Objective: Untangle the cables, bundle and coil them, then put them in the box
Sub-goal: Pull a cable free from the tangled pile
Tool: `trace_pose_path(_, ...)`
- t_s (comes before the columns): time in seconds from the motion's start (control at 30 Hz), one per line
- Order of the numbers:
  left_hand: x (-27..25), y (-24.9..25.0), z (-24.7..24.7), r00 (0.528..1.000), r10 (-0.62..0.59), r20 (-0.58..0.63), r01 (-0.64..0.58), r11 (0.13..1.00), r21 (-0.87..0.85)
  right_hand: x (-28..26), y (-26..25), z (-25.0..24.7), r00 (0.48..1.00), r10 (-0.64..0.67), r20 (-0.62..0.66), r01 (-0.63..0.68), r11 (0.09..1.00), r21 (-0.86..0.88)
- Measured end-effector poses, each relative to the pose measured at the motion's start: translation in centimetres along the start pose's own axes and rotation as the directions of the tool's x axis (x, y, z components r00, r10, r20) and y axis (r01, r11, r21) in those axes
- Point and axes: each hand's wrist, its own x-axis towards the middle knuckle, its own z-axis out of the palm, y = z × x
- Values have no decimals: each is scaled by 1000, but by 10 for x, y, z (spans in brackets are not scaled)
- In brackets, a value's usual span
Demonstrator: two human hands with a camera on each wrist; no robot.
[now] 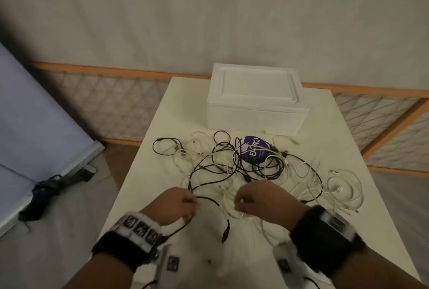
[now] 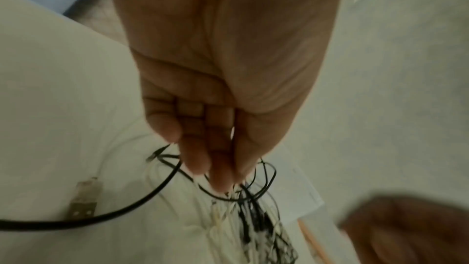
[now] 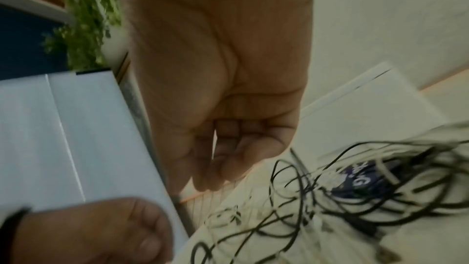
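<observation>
The desk carries everything, and the white foam box stands at its twelve o'clock end with the lid on. It looks light and easy to dent, so I would lift the lid by its edges.

Just in front of the box, across the middle of the desk, lies the tangle of cables: thin black and white leads looped through each other, some over a purple round disc. They look limp, light and springy, so a loop pulled from the middle would likely drag its neighbours along. A plug end is the better place to take hold.

At six o'clock of the heap, the left hand pinches a black cable between curled fingers and thumb. That lead ends in a dark plug lying towards six o'clock.

The right hand is curled too, apparently round thin white leads, though blur hides the exact grip.
</observation>
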Motion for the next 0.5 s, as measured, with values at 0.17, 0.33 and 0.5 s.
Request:
trace_pose_path(0.17, 28, 4, 1, 996, 42, -73, -43, 999, -4, 69, -28, 30, 992, 84, 95, -75, 993, -90)
trace_pose_path(0.33, 42, 2, -11, 987, 106, -117, -104, 994, 22, 80, -29, 20, 990, 143, -9, -143, 989, 43)
trace_pose_path(0.5, 59, 8, -34, 937, 163, -309, -181, 983, -31, 73, -37, -34, 945, 183, -269, -73, 925, 373)
